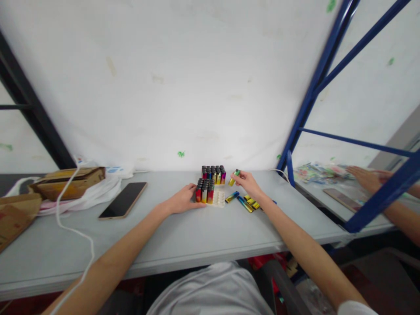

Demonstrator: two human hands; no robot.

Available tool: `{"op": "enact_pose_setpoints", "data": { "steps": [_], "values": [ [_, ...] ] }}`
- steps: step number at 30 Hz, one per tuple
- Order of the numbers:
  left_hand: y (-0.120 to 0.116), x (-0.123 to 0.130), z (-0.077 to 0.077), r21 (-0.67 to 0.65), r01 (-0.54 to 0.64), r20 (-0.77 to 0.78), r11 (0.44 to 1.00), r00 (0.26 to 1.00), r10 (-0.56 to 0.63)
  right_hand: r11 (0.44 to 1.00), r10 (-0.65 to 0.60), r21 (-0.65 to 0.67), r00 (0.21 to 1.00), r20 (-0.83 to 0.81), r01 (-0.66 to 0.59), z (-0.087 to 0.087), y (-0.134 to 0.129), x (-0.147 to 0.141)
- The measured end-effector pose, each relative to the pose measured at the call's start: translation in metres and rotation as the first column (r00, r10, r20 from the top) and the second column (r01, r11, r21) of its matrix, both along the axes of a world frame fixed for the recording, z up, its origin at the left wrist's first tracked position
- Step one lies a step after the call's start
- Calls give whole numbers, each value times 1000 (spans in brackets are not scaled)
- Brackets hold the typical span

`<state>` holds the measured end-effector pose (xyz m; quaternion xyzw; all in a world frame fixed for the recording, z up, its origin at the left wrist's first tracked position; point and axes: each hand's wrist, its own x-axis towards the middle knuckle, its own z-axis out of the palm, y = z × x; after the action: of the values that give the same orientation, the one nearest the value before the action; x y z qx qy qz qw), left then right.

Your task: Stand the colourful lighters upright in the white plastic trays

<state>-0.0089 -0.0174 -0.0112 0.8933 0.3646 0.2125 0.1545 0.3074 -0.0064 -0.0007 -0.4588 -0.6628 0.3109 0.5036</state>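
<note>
My right hand (248, 183) pinches a shiny yellow-green lighter (235, 177) above the table, tilted. My left hand (181, 200) is closed around the left side of a clear plastic tray (219, 199). Upright lighters (204, 192) with black tops and red, silver and orange bodies fill the tray's left part; bare slots show on its right. Behind it stands a second block of upright multicoloured lighters (214, 174). Several loose lighters (245, 204), gold and blue, lie on the table under and beside my right forearm, which partly hides them.
A phone (123, 200) lies to the left. Beyond it are a cardboard box (70, 180), plastic bags and a white cable (74, 227) hanging near my left arm. A blue metal frame (305, 105) rises on the right. Past it, another person's hands (364, 178) reach over a littered table.
</note>
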Motion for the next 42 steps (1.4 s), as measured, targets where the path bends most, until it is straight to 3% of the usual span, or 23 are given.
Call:
{"op": "enact_pose_setpoints", "data": {
  "steps": [6, 9, 12, 16, 19, 24, 31, 36, 39, 42],
  "values": [
    [0, 0, 0, -6, -4, -7, 1000, 1000, 4, 964, 191, -129, 946, -261, -231, -1, -12, -30],
    [1, 0, -2, -5, 2, 15, 1000, 1000, -2, 939, 228, -185, 929, -292, -289, 1, -19, -37],
    [1, -1, -1, -16, -3, 17, 1000, 1000, 4, 952, 151, -232, 967, -204, -198, -1, -22, -43],
    [-2, -3, 4, -35, -5, 26, 999, 1000, 6, 996, -61, -72, 998, -25, 59, -11, -20, -50],
    [-6, -5, 8, -28, -15, 37, 999, 999, 16, 991, -130, -27, 989, 67, 132, -15, -18, -55],
    [-6, -6, 8, -13, -21, 35, 1000, 999, 21, 994, -107, 40, 982, 155, 102, -14, -20, -56],
    [-5, -7, 11, -25, 6, 15, 1000, 1000, -6, 991, 100, 70, 972, 212, -117, -10, -23, -57],
    [-5, -9, 11, -59, 37, 15, 998, 999, -36, 950, -15, 287, 902, 432, -122, -1, -31, -56],
    [-5, -9, 10, -61, 39, 12, 997, 999, -38, 965, -45, 247, 876, 481, -85, 3, -34, -53],
    [-4, -9, 9, -65, 42, 17, 997, 999, -41, 977, 4, 183, 877, 480, -105, 5, -35, -47]
  ]
}}
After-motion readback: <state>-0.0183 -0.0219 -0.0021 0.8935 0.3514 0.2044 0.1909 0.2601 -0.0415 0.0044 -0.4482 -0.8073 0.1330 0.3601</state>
